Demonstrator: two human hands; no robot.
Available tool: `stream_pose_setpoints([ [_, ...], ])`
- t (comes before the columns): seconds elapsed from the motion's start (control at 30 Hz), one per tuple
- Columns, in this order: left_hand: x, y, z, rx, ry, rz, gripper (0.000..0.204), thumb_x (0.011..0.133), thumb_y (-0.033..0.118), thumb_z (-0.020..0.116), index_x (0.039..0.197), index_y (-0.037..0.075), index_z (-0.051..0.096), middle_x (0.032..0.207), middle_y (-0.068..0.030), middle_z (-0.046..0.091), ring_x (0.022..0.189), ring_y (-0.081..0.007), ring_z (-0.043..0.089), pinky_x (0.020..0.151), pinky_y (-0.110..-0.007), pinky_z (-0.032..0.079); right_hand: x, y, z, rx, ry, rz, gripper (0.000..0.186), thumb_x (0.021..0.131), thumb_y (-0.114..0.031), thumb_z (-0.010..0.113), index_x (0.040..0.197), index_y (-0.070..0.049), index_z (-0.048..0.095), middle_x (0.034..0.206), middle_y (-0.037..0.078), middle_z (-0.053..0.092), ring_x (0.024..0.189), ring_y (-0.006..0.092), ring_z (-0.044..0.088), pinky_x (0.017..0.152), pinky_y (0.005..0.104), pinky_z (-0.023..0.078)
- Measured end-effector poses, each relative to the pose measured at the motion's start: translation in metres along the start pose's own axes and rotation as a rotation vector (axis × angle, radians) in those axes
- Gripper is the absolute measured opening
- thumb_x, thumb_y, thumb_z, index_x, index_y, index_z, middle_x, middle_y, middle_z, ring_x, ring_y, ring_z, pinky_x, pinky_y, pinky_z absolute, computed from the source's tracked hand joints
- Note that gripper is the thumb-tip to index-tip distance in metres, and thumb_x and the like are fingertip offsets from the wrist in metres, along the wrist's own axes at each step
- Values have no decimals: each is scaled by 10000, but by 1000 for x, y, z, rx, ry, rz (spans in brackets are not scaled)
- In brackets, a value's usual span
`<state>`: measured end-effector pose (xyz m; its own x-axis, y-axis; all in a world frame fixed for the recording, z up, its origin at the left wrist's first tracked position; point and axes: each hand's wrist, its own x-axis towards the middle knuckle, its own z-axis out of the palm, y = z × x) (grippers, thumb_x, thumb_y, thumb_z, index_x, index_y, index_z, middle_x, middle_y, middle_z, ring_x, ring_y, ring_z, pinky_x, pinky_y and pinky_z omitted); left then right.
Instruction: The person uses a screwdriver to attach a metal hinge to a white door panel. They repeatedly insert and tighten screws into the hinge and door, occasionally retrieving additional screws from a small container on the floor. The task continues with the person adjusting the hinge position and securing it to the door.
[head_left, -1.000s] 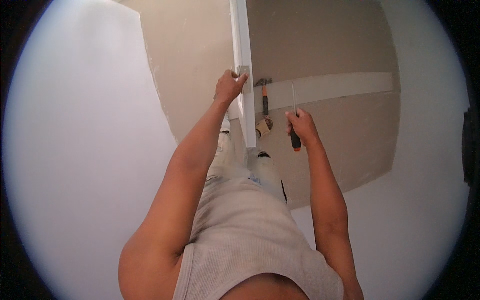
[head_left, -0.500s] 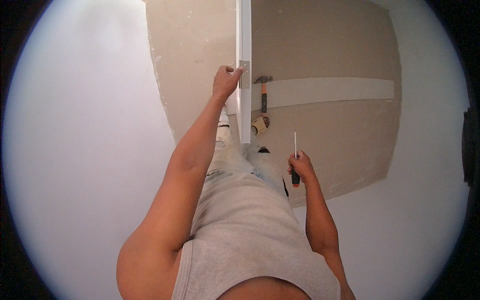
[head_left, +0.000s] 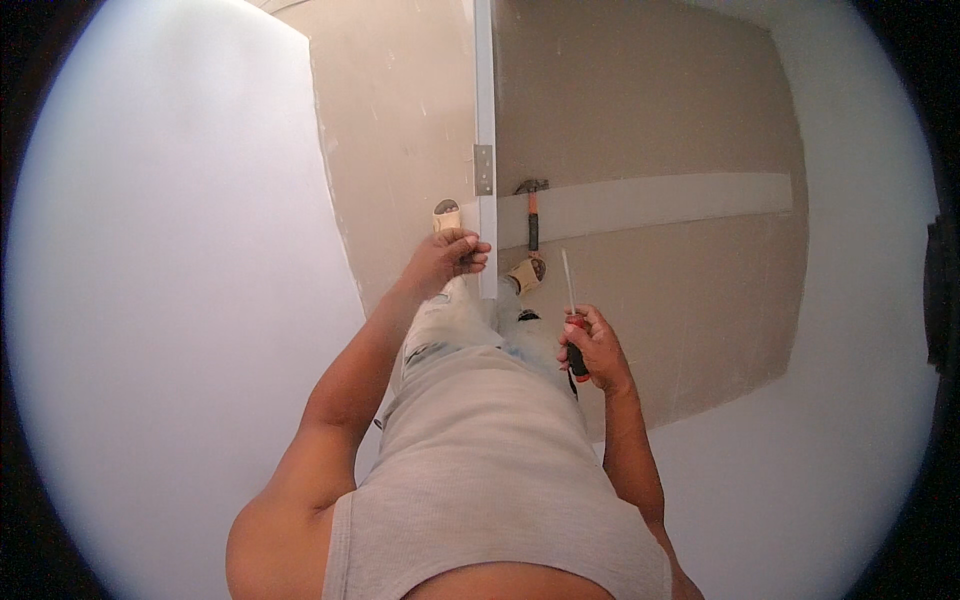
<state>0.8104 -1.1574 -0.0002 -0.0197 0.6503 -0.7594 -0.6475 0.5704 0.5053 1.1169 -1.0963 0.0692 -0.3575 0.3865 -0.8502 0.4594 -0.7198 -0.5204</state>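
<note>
A white door or panel [head_left: 487, 110] shows its narrow edge, running away from me between my legs. A metal hinge plate [head_left: 483, 170] sits on that edge. My left hand [head_left: 450, 258] is beside the near end of the edge, closer to me than the hinge. Its fingers are curled in toward the thumb; whatever they may hold is too small or hidden to make out. To the right of the panel, my right hand [head_left: 598, 350] grips a screwdriver [head_left: 577, 345] by its black and red handle, the shaft pointing away from me.
On the brown floor [head_left: 650, 90] right of the panel lies a hammer [head_left: 533, 220] with an orange and black handle, near my right foot [head_left: 528, 273]. A pale strip [head_left: 680, 195] crosses the floor. White walls rise at left [head_left: 180, 280] and right [head_left: 860, 330].
My left hand has come off the hinge plate and moved back toward me along the panel. My right hand has shifted slightly left with the screwdriver, whose shaft now leans left.
</note>
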Motion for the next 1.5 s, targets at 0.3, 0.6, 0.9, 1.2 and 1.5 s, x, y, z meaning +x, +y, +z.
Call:
stream_pose_setpoints([
  [0.3, -4, -9, 41, -115, -104, -49, 212, 992, 109, 500, 1150, -32, 516, 1036, -135, 641, 910, -197, 658, 816, -303, 586, -37, -27, 11, -206, -76, -123, 452, 892, -130, 609, 1295, -3, 450, 1079, 147, 625, 650, 157, 622, 553, 307, 522],
  [0.6, -5, -6, 58, -156, -187, -81, 227, 983, 121, 524, 1164, -15, 544, 1112, -133, 639, 956, -203, 657, 897, -322, 565, -61, -19, 8, -230, -26, -242, 513, 836, -223, 674, 1254, -5, 472, 1024, 190, 621, 632, 129, 589, 570, 288, 510],
  [0.9, -14, -8, 74, -96, -131, -118, 215, 973, 211, 569, 1075, 23, 591, 997, -70, 651, 838, -153, 640, 808, -285, 577, -60, -17, 1, -259, -49, -259, 486, 834, -189, 674, 1250, -25, 483, 1053, 180, 629, 692, 168, 603, 582, 318, 521],
  [1.2, -12, -22, 65, -192, -187, -178, 238, 948, 230, 613, 1064, 25, 582, 1016, -76, 648, 898, -166, 611, 846, -303, 552, -64, -24, -2, -354, -47, -183, 484, 853, -194, 668, 1289, -62, 504, 1119, 188, 638, 836, 247, 666, 651, 357, 563],
  [1.5, -9, -4, 56, -156, -205, -233, 204, 927, 247, 645, 976, 51, 615, 981, -68, 637, 893, -174, 603, 841, -290, 533, -55, -19, 10, -645, 116, -600, 497, 867, -237, 658, 1290, -15, 519, 1172, 192, 640, 957, 283, 672, 756, 388, 563],
])
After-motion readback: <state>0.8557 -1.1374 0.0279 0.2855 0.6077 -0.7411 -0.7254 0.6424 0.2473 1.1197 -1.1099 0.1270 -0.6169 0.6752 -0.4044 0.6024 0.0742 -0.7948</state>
